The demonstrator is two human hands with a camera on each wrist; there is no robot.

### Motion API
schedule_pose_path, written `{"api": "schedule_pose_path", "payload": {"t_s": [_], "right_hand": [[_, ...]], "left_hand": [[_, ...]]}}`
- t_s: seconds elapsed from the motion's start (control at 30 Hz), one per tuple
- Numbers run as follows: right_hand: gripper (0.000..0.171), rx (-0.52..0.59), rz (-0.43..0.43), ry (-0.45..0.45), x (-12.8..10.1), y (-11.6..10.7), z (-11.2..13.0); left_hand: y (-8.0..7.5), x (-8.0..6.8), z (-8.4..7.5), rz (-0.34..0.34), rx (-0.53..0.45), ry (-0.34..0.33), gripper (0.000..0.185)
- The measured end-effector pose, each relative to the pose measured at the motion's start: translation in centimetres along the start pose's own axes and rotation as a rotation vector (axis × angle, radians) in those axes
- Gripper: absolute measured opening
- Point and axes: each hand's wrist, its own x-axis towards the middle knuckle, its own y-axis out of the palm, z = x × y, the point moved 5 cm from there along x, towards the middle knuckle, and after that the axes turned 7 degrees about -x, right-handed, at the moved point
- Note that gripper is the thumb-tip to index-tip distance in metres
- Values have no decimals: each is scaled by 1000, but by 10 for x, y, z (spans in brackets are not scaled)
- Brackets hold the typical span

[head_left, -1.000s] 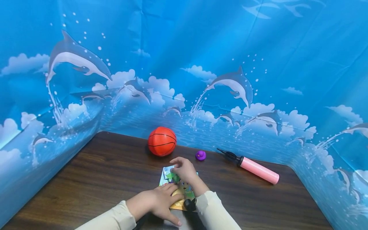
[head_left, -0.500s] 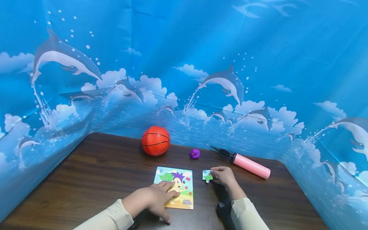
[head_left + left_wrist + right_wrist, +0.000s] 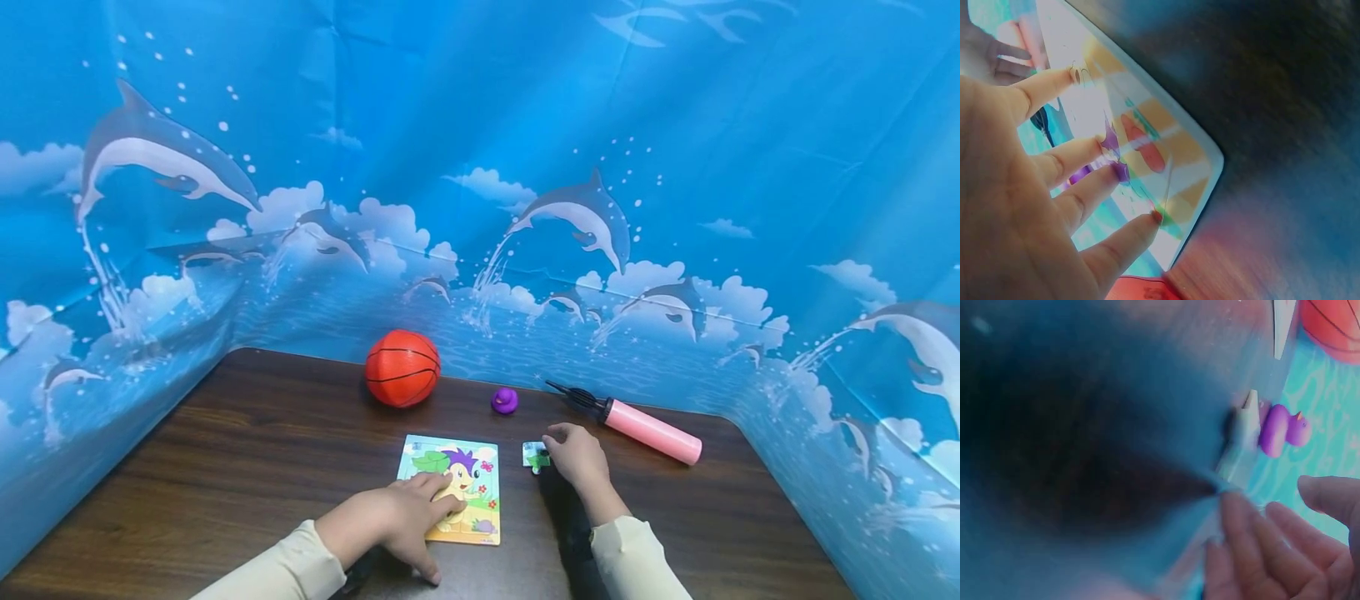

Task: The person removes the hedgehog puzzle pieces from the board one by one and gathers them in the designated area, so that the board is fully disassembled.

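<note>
A square cartoon jigsaw puzzle (image 3: 480,500) showing a purple-haired hedgehog lies flat on the dark table. My left hand (image 3: 408,512) rests on its lower left part with fingers spread, hiding some of the picture; in the left wrist view the fingertips touch the puzzle (image 3: 1175,153). To the right, a loose blue and green jigsaw piece (image 3: 533,456) lies on the table. My right hand (image 3: 581,458) is at that piece's right edge. From the right wrist, the thumb (image 3: 1325,495) stands apart from the fingers, whose tips are close to the piece (image 3: 1244,434).
A red toy basketball (image 3: 403,369) sits at the back of the table. Beside it are a purple rubber duck (image 3: 505,400) and a pink hand pump (image 3: 652,431) with a black nozzle. A blue dolphin-print cloth (image 3: 480,208) hangs round the table edges.
My right hand carried the jigsaw piece from the puzzle's top to the table on the right, and its grip has loosened. The left hand stays on the puzzle. The head view shifted slightly.
</note>
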Motion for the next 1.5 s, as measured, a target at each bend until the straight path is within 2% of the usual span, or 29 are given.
{"api": "schedule_pose_path", "payload": {"t_s": [0.07,0.17,0.27,0.43,0.53,0.7,0.9,1.03,1.2,1.5], "right_hand": [[30,-122,-21,-24,-2,-2,9],[28,-173,-17,-67,-5,4,23],[26,-153,13,-167,-8,17,44],[25,-138,68,-386,-16,41,83],[31,-136,124,-457,-20,53,102],[40,-145,243,-455,-24,67,118],[31,-128,309,-447,-25,71,124],[25,-105,321,-440,-21,72,126],[20,-139,329,-432,-17,73,130],[26,-167,299,-471,-18,73,137]], "left_hand": [[0,0,1,0,4,-2,87],[-2,-3,-2,-3,18,-2,86],[-3,-4,-3,-11,27,4,85],[-2,-4,-4,-19,28,7,87],[-4,-5,-7,-16,32,8,86],[-8,-8,-13,7,31,9,84],[-13,-11,-17,35,13,-18,87],[-8,-9,-9,21,8,3,87],[-4,-6,-5,-5,17,21,88],[-18,-16,-19,27,12,-9,89]]}}
